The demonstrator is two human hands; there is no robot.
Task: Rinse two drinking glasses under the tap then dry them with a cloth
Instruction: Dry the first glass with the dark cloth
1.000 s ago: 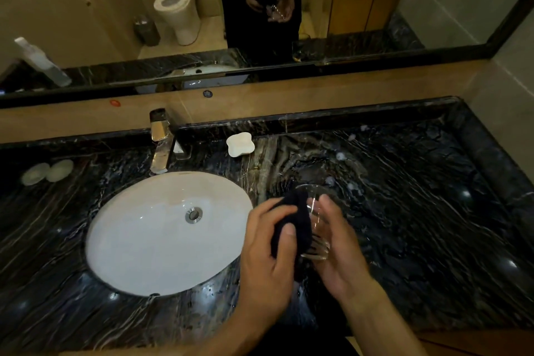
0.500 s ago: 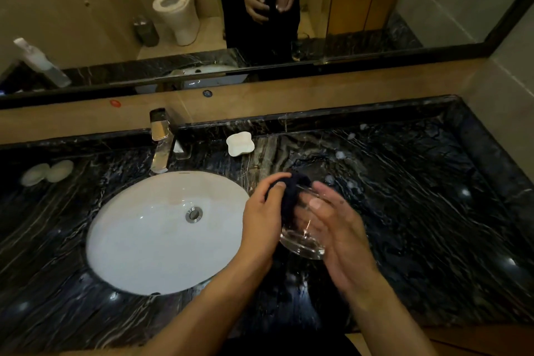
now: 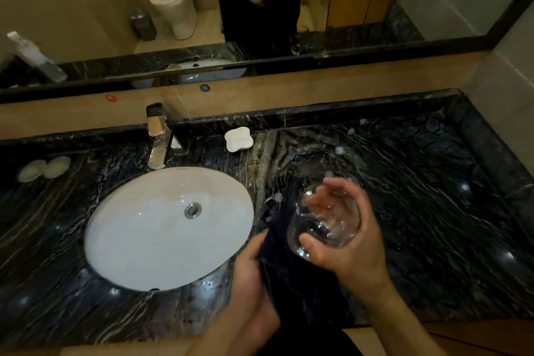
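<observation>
My right hand [image 3: 355, 246] grips a clear drinking glass [image 3: 323, 220], tilted on its side above the black marble counter to the right of the basin, fingers wrapped round its wall. My left hand [image 3: 248, 277] holds a dark cloth [image 3: 283, 272] just left of and below the glass; the cloth hangs down over the counter's front edge. Cloth and glass sit close together, and the cloth is outside the glass. The chrome tap [image 3: 157, 136] stands behind the white oval basin [image 3: 138, 240] with no water running. I see only one glass.
A white soap dish [image 3: 238, 139] sits behind the basin's right side. Two pale round pads [image 3: 43, 169] lie at the far left. The black marble counter [image 3: 433, 211] stretches right to a raised edge. A mirror [image 3: 86, 9] spans the back wall.
The cloth has come out of the glass. My left hand dropped lower with the cloth, and my right hand turned the glass onto its side.
</observation>
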